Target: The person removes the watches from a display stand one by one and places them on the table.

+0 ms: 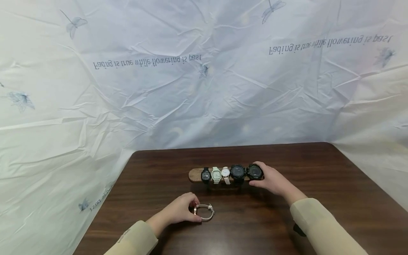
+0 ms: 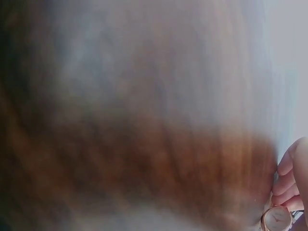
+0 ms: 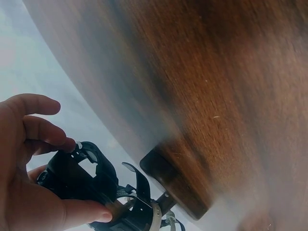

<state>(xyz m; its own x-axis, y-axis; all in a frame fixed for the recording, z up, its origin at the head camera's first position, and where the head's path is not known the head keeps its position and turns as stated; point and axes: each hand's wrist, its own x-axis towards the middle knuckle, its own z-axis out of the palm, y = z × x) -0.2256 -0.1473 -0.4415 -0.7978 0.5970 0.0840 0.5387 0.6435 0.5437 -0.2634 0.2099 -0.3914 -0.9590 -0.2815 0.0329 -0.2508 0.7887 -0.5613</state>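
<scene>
The left hand (image 1: 180,211) pinches a pink watch (image 1: 204,211) lying crosswise on the counter (image 1: 318,170); the right hand (image 1: 274,181) grips a black watch (image 1: 254,171), face up, on the stand (image 1: 195,174).

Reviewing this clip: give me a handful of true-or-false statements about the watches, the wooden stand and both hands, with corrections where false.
1. The right hand grips the black watch at the right end of the wooden stand. True.
2. The left hand rests flat and holds nothing. False: its fingers pinch a rose-gold watch that lies on the table.
3. Five watches sit on the stand. True.
4. Every watch on the stand is black. False: the second from the left, the pale green watch, and the third, the white-strap watch, are light-coloured.
5. The rose-gold watch lies behind the stand, near the wall sheet. False: it lies in front of the stand, nearer the person.
</scene>
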